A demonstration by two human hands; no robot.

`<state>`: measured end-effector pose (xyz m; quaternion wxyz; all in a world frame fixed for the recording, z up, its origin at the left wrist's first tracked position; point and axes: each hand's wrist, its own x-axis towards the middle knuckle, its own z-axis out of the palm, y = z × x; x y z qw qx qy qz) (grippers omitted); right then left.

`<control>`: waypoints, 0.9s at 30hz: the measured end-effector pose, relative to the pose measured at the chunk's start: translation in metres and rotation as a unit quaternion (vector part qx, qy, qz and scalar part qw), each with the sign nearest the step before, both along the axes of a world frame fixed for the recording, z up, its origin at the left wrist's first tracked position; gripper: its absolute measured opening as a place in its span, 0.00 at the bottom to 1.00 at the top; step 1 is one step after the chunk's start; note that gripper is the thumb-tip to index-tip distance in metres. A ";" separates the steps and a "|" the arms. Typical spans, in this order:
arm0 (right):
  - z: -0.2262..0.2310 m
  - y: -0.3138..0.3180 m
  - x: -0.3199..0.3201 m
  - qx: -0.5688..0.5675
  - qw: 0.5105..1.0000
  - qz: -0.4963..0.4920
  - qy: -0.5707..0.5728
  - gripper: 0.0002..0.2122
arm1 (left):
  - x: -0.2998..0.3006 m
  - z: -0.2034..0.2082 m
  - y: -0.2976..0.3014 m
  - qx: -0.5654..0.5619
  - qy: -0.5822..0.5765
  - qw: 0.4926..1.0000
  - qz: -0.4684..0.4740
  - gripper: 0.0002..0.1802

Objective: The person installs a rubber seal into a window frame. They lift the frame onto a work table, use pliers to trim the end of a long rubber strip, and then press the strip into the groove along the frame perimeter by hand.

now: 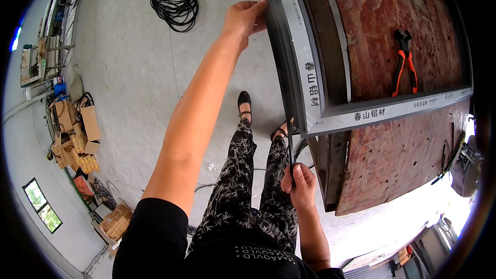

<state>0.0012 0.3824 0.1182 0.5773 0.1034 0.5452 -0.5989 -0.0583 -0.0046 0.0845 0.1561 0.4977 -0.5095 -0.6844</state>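
Note:
A grey metal frame (313, 46), faced with printed white film, lies on a worn reddish-brown wooden board, its near left corner jutting past the board. Along its outer left side runs a thin black sealing strip (290, 147), whose end hangs below the corner. My left hand (244, 20) reaches far forward, thumb and curled fingers closed on the strip at the frame's outer edge; the fingertips are partly hidden. Near my right thigh, my right hand (301, 183) is closed around the hanging part of the strip. Pliers with orange and black handles (404, 64) rest on the board inside the frame.
The wooden board (382, 160) has a dark beam along its left side. A coil of black cable (174, 4) lies on the grey floor ahead, and more cable trails near my feet. Cardboard boxes (77, 134) and shelving line the left wall. Dark tools sit at the board's right edge.

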 end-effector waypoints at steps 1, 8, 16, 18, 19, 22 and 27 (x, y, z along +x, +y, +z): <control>0.001 0.000 0.001 -0.004 1.000 -0.003 -0.002 0.18 | -0.001 0.001 0.002 -0.001 0.002 1.000 0.013 0.19; 0.005 -0.002 0.001 0.000 0.998 0.008 0.060 0.16 | 0.086 0.013 0.166 0.114 0.034 0.993 -0.022 0.19; 0.001 -0.005 0.000 0.000 0.999 0.022 0.044 0.16 | 0.085 0.010 0.199 0.056 -0.047 0.997 -0.036 0.13; 0.000 -0.006 0.001 0.000 0.999 0.020 0.048 0.16 | 0.085 0.008 0.200 0.052 -0.055 0.997 -0.028 0.13; -0.001 -0.007 0.001 0.000 0.999 0.018 0.049 0.16 | 0.083 0.010 0.200 0.053 -0.049 0.997 -0.021 0.13; 0.000 -0.009 -0.001 -0.005 0.999 0.020 0.047 0.16 | 0.083 0.009 0.200 0.063 -0.051 0.997 -0.015 0.13; -0.002 -0.004 0.001 0.014 0.998 0.014 0.058 0.15 | 0.088 0.020 0.209 0.069 0.001 0.998 -0.007 0.15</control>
